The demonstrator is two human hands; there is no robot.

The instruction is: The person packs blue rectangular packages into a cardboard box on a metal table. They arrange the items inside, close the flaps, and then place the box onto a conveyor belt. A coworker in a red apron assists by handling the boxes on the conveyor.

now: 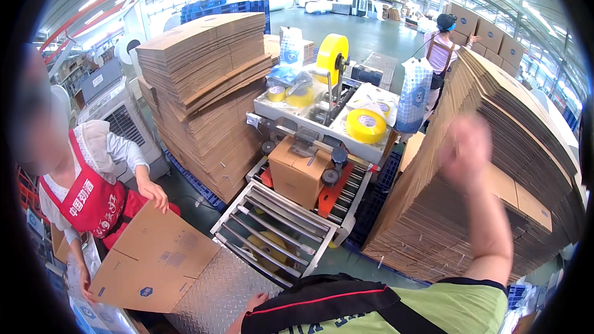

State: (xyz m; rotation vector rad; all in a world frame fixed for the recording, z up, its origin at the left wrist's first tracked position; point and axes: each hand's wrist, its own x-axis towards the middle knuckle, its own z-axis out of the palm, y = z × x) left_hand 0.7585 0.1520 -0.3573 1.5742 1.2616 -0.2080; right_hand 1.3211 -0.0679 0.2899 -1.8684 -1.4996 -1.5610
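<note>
Reaching up with your right hand [465, 148], you have it against the slanted face of the tall stack of flat cardboard [495, 167] on your right; the hand is blurred, so I cannot tell whether the fingers are spread or curled on a sheet. Your left hand [255, 302] shows only as a few fingertips low in the picture, resting at the edge of the ribbed metal surface [216, 291]; its grip is hidden too. It looks like you are at the picking step, taking one flat from the stack. The next move probably calls for pinching a single sheet at its top edge and peeling it free without dragging its neighbours down.

Ahead of you a brown box [299, 173] sits on the roller track [275, 229], under the head of the tape machine [322, 114], with yellow tape rolls [365, 125] lying on top. To your left a person in a red apron [86, 201] holds an unfolded box [154, 260] over the metal surface. A second stack of flats [204, 86] stands beyond. Further off, another person [442, 43] works beside piled cartons on a green hall floor [365, 31].
</note>
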